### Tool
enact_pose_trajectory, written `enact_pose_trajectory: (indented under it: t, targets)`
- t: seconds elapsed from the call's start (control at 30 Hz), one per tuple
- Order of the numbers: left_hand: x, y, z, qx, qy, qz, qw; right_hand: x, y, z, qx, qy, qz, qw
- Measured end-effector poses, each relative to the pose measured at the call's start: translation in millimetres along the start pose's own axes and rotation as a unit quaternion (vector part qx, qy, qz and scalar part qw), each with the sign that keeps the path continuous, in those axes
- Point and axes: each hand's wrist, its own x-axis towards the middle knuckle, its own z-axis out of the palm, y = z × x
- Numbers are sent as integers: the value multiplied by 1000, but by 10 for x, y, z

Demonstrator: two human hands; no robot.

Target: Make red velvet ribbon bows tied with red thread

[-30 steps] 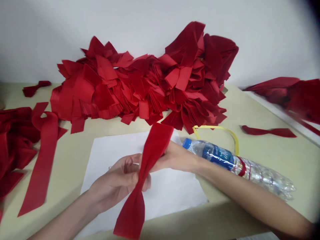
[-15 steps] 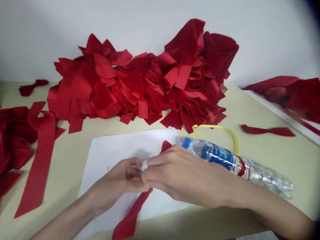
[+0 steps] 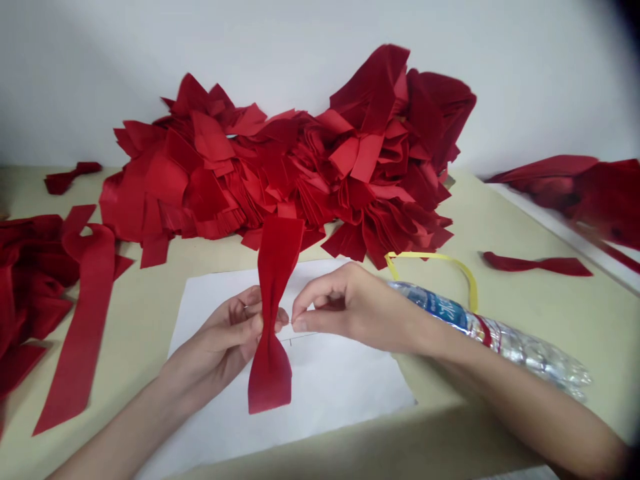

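Left grip (image 3: 215,340) is clamping the red strip (image 3: 273,380) at its gathered waist; right grip (image 3: 345,310) is pinching shut beside it; no tie is showing, strip pile (image 3: 280,167) remaining behind.

Only one label in view: a blue band (image 3: 440,310) around a clear plastic bottle (image 3: 525,350), bearing white brush-style lettering, slanted and too blurred to read. No legible brand or number there. Beside it on the bottle, a narrow red strip (image 3: 483,331), without readable print. On the white paper (image 3: 345,387), only a thin drawn line (image 3: 300,338), no words. On the red ribbon (image 3: 274,280), no visible print.
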Motion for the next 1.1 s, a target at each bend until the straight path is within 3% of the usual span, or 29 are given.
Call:
enact_pose_trajectory:
  t: [0.1,0.2,0.3,0.37,0.47,0.57,0.7,0.8,0.9,1.0,1.1]
  targets:
    - [-21,14,6,25,-57,-4,998,76,83,-26,122,-55,19,991]
    - [-48,-15,18,73,-94,-93,989,123,189,-15,195,-111,21,974]
    - [-73,-83,83,149,-119,-216,958,123,250,28,184,-205,22,961]
    - [-76,-128,139,208,-110,-244,941,96,223,63,126,-236,-4,963]
    - [-48,-149,162,227,-30,-184,956,15,85,91,-51,-183,-69,979]
    - [-2,-97,83,170,68,-105,977,-86,-65,83,-220,-74,-87,969]
    - [35,-19,-26,83,122,-81,986,-148,-112,67,-280,22,-77,957]
    - [42,-20,-44,39,96,-58,993,-123,-77,47,-245,54,-64,966]
    - [42,-39,-35,18,50,-38,998,-65,-34,1,-155,44,-33,986]
    - [33,-36,-20,23,-20,-32,999,9,43,-34,11,-39,-22,999]
    - [13,-28,-13,46,-69,-63,995,79,167,-16,184,-131,-37,973]
